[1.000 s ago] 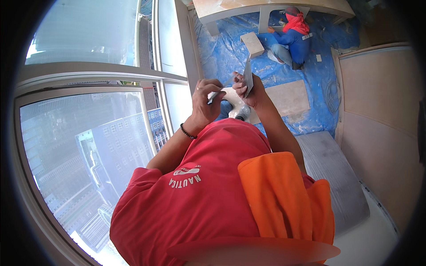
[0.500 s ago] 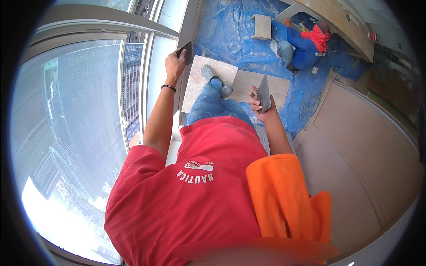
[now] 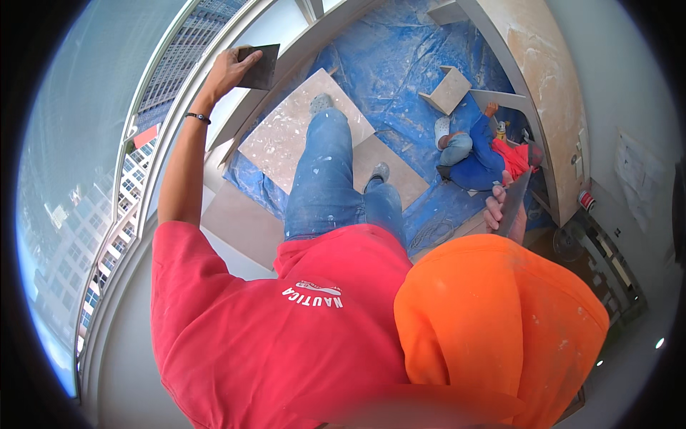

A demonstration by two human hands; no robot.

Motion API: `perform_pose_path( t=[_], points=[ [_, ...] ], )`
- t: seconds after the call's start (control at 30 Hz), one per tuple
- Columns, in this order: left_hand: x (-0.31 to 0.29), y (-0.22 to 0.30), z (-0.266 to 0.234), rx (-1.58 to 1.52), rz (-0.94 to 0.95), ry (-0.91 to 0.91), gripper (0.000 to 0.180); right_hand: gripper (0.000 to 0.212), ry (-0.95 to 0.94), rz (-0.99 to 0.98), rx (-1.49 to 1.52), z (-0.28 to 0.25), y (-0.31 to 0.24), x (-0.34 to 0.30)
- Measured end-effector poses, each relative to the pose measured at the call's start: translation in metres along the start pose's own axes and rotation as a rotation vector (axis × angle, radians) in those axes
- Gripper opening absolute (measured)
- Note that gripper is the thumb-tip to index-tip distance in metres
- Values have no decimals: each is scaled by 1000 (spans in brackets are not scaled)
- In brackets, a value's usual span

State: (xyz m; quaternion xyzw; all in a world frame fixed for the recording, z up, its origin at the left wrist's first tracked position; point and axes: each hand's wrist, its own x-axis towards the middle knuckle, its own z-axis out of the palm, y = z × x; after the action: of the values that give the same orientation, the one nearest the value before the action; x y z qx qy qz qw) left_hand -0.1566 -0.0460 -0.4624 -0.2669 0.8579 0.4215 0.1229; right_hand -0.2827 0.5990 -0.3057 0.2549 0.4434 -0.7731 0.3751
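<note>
My left hand (image 3: 227,74) is stretched out to the far left beside the window frame. Its fingers are closed on a dark, flat, rectangular putty scraper (image 3: 260,67), whose blade points right. Out to the right, my right hand (image 3: 496,209) is wrapped round a second grey putty scraper (image 3: 513,206), seen nearly edge-on with the blade tilted up. An orange sleeve or cloth (image 3: 493,307) hides my right forearm.
Beneath my feet lie spattered boards (image 3: 286,136) on blue floor sheeting (image 3: 379,64). A co-worker (image 3: 475,159) sits low at the right by a wooden panel (image 3: 554,93). A small box-like stool (image 3: 449,91) stands nearby. Window glass (image 3: 93,100) runs along my left.
The view has swung to the right. My left hand has reached further up and left with its scraper, and my right hand has moved out to the right, still holding its own.
</note>
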Motion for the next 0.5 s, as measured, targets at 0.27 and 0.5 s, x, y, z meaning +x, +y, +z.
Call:
perform_pose_path(
  t=[0.27,0.5],
  points=[
    [-76,-38,6,130,-16,637,47,55,-154,-172,-867,-147,-7,159],
    [-259,-293,476,-645,-577,849,49,44,244,105,-155,-406,252,183]
  ],
)
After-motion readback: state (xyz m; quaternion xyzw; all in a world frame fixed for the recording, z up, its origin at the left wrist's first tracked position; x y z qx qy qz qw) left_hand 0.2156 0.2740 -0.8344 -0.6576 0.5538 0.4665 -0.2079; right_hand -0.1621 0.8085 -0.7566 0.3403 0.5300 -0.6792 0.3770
